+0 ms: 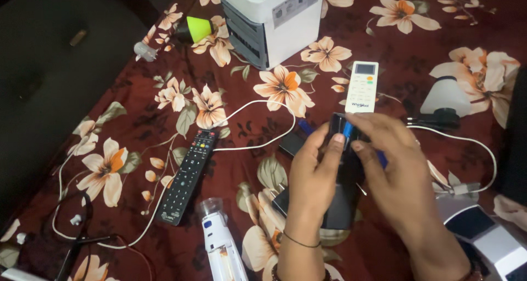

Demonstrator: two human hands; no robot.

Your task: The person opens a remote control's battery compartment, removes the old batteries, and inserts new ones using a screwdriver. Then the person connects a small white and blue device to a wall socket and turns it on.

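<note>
Both hands meet over a floral bedspread (137, 122), dark red with cream and orange flowers. The left hand (313, 174) and right hand (392, 171) together pinch a small black box-shaped device (343, 166), fingertips closed on its upper end, where a blue strip shows between the fingers. Each grip is narrow and closed on this device, which stands upright between the palms, its lower end near the bedspread.

Just beyond the grip lies a white air-conditioner remote (362, 87) with a small grey screen, an orange button and a dark printed label near its bottom edge. Farther beyond it stands a white boxy appliance (272, 20) with grey vents and a pale rectangular sticker on its side. Left of the grip lies a black television remote (188, 175), with a white cable (258, 146) looping between it and the hands. Below the left wrist sits a white cylindrical gadget (219, 245) with a blue mark. To the right of the grip, a white cone-shaped lamp (446, 94) rests, well apart
</note>
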